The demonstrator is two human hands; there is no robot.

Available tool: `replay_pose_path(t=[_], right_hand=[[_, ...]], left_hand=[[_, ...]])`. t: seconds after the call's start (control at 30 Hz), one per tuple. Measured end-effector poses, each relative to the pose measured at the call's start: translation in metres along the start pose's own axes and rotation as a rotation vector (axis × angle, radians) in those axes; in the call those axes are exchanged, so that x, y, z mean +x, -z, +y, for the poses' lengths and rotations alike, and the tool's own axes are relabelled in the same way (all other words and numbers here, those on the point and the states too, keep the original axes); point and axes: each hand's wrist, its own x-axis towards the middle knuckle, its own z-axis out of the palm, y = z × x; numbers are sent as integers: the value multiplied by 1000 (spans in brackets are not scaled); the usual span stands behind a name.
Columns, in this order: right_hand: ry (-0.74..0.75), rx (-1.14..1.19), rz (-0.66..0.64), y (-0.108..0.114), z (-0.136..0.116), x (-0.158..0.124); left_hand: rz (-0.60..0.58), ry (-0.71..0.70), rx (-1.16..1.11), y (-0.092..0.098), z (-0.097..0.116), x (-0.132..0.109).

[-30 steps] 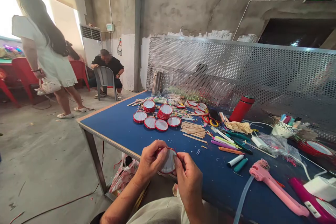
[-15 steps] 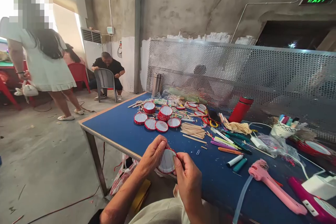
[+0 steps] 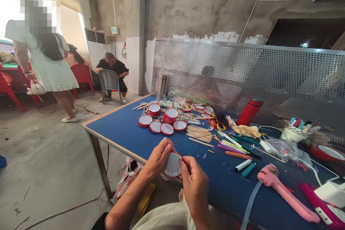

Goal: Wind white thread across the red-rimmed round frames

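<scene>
My left hand (image 3: 158, 159) and my right hand (image 3: 195, 184) both grip a small round red-rimmed drum (image 3: 173, 164) with a white face, held over the near edge of the blue table (image 3: 126, 133). The left fingers curl round its left rim; the right fingers pinch its right rim. Several more of these small drums (image 3: 161, 119) lie in a group farther back on the table, beside a pile of wooden sticks (image 3: 198, 133).
Markers (image 3: 235, 147), a red flask (image 3: 249, 111), a pink glue gun (image 3: 286, 191), a cup of pens (image 3: 293, 131) and a steel flask (image 3: 161, 86) lie on the table before a perforated metal screen (image 3: 242, 75). One person stands at left (image 3: 45, 61); another sits on a chair (image 3: 111, 73).
My hands stay on the drum, which has turned slightly between my fingers. The standing person has shifted a little on the left.
</scene>
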Motion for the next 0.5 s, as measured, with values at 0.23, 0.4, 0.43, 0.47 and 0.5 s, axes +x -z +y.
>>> replay_pose_path(t=[0.23,0.4,0.43,0.47,0.5], right_hand=[[17,-7,14,1,-3,0],[18,-12,19,1,-1,1],[19,-12,22,0,-1,1],[20,-11,25,0,-1,0],[20,-9,29,0,0,0]], left_hand=[[24,-58,54,0,2,0],[78,-94,83,-1,-6,-2],[89,-98,75,-1,-7,-3],[93,-96,61,-1,-9,-3],[85,-89,45,-1,-9,-4]])
